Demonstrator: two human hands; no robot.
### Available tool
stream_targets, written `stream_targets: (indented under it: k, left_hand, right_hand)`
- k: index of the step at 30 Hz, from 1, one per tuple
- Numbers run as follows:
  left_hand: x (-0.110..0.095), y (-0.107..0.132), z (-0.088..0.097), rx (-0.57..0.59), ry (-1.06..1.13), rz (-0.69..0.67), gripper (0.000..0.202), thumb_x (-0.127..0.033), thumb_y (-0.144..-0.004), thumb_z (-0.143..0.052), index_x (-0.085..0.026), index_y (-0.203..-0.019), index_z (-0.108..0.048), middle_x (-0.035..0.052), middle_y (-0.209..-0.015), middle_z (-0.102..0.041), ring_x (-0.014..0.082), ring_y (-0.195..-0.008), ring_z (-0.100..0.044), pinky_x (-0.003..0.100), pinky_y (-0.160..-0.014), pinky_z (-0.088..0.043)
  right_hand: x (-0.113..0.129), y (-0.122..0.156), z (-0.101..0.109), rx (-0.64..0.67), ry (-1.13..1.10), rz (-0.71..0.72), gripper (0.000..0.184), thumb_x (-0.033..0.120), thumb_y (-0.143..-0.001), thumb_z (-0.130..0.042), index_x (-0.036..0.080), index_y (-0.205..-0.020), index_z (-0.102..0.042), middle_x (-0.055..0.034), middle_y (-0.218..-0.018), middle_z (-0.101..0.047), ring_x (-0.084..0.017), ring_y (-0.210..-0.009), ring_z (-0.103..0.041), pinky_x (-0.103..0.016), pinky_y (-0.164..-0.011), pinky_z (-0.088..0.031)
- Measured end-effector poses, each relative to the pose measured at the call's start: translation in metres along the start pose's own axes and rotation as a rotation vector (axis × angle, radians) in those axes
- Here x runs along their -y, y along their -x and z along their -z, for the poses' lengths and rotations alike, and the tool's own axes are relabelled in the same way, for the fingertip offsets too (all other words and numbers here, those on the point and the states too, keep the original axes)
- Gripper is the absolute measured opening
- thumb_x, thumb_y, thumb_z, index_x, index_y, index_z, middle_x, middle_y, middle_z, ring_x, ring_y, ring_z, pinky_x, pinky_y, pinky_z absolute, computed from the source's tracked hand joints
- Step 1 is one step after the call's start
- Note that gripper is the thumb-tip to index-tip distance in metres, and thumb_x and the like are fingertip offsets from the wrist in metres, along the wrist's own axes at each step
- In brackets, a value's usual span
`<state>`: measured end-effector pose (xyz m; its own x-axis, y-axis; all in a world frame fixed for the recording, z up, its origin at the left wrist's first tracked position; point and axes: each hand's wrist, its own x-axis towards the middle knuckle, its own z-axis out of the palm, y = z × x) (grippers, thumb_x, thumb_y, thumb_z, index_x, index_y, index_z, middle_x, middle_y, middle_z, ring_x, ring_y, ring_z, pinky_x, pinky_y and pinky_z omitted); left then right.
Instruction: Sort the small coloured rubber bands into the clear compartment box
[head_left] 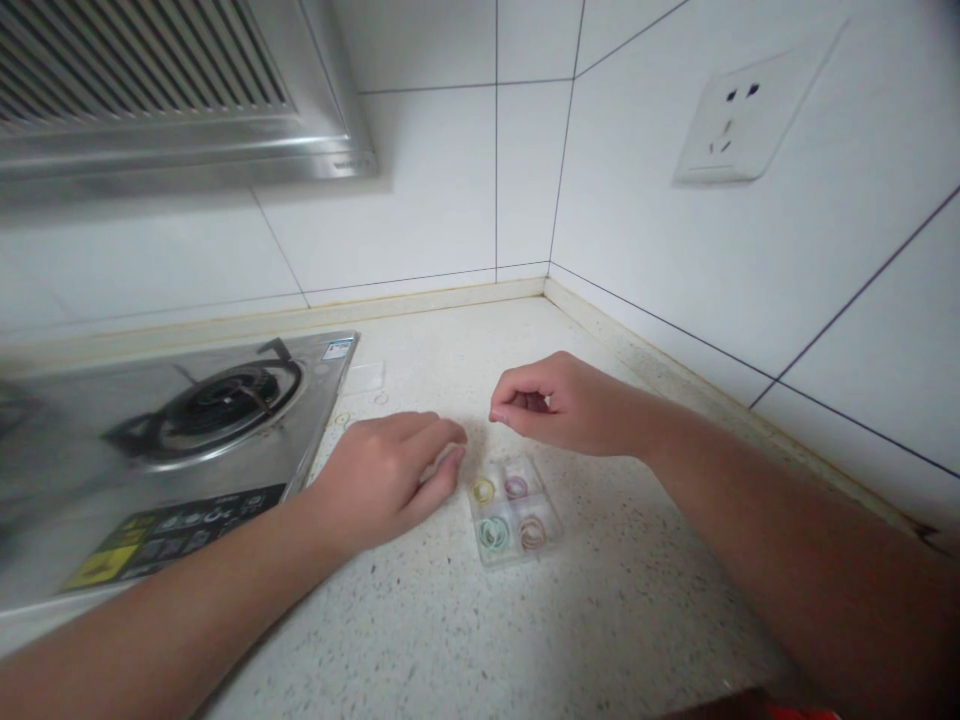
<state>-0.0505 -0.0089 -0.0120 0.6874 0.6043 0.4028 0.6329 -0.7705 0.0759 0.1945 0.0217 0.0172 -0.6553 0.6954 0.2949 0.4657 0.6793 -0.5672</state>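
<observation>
A clear compartment box (516, 562) lies on the counter between and just below my hands. Its compartments hold small thin bands, like little hair ties: yellow bands (482, 490), purple bands (516, 487), green bands (493, 533) and brownish-pink bands (532, 533). My left hand (390, 470) is beside the box on the left, its thumb and fingertips drawn together. Past the box's far edge is my right hand (551, 400), fingers curled in a pinch. Anything in either pinch is too small or hidden to make out.
Beyond my left hand lie a clear flat lid (365, 378), a pale loose band (381, 398) and a yellowish band (343, 419). A gas stove (225, 400) borders the counter (420, 640) on the left. Tiled walls meet behind, with a socket (731, 120) on the right.
</observation>
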Motion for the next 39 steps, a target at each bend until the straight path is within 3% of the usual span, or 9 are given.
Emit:
stream_targets:
  k: [4,7,11,14,25,34,39]
  left_hand:
    - [0.019,-0.007,0.014,-0.057,-0.166,0.227,0.025,-0.033,-0.098,-0.045,-0.019,-0.102,-0.065,0.0034,-0.086,-0.068,0.0150,-0.065,-0.060,0.028,-0.061,-0.040]
    - [0.050,-0.010,0.026,-0.022,-0.210,0.329,0.024,-0.036,-0.095,-0.049,-0.021,-0.102,-0.067,0.0041,-0.092,-0.071,0.0155,-0.068,-0.060,0.027,-0.061,-0.039]
    - [0.102,-0.007,0.040,0.238,-0.124,0.427,0.025,-0.031,-0.091,-0.050,-0.022,-0.100,-0.072,0.0049,-0.092,-0.074,0.0180,-0.073,-0.064,0.027,-0.066,-0.042]
    - [0.125,-0.003,0.048,0.357,-0.042,0.463,0.026,-0.033,-0.089,-0.053,-0.023,-0.099,-0.075,0.0059,-0.095,-0.076,0.0209,-0.082,-0.066,0.028,-0.073,-0.044]
    - [0.141,0.005,0.038,0.511,-0.093,0.415,0.022,-0.032,-0.082,-0.061,-0.028,-0.092,-0.080,0.0044,-0.095,-0.078,0.0233,-0.087,-0.067,0.031,-0.076,-0.042]
    - [0.139,0.009,0.034,0.481,-0.159,0.403,0.021,-0.033,-0.079,-0.060,-0.024,-0.088,-0.076,0.0064,-0.092,-0.075,0.0229,-0.082,-0.066,0.030,-0.070,-0.041]
    - [0.123,0.004,0.034,0.451,-0.106,0.392,0.024,-0.037,-0.081,-0.058,-0.020,-0.088,-0.073,0.0060,-0.084,-0.072,0.0197,-0.073,-0.063,0.029,-0.064,-0.039]
  right_hand:
    - [-0.003,-0.001,0.000,-0.007,0.031,0.011,0.019,0.028,-0.090,-0.058,0.014,-0.085,-0.070,0.0028,-0.061,-0.057,-0.008,-0.055,-0.045,-0.023,-0.055,-0.032]
    - [-0.008,-0.001,0.000,0.001,0.048,-0.004,0.019,0.029,-0.090,-0.057,0.014,-0.085,-0.070,0.0024,-0.062,-0.057,-0.008,-0.056,-0.044,-0.024,-0.056,-0.031]
    - [-0.011,-0.001,0.000,-0.006,0.082,-0.020,0.020,0.029,-0.089,-0.057,0.015,-0.084,-0.069,0.0017,-0.063,-0.058,-0.008,-0.056,-0.045,-0.025,-0.057,-0.030]
    - [-0.011,-0.002,0.001,0.008,0.122,-0.015,0.020,0.028,-0.089,-0.056,0.015,-0.084,-0.070,0.0015,-0.063,-0.058,-0.009,-0.057,-0.045,-0.025,-0.057,-0.030]
    - [-0.010,-0.001,0.003,0.033,0.164,-0.026,0.021,0.028,-0.090,-0.055,0.015,-0.082,-0.070,0.0015,-0.063,-0.059,-0.009,-0.056,-0.046,-0.025,-0.057,-0.030]
    - [-0.009,-0.002,0.003,0.029,0.221,-0.012,0.021,0.028,-0.090,-0.055,0.015,-0.083,-0.070,0.0017,-0.063,-0.059,-0.008,-0.056,-0.046,-0.025,-0.057,-0.030]
    - [-0.010,-0.001,0.003,0.020,0.210,-0.017,0.021,0.029,-0.090,-0.055,0.016,-0.083,-0.070,0.0017,-0.063,-0.059,-0.008,-0.056,-0.046,-0.025,-0.057,-0.030]
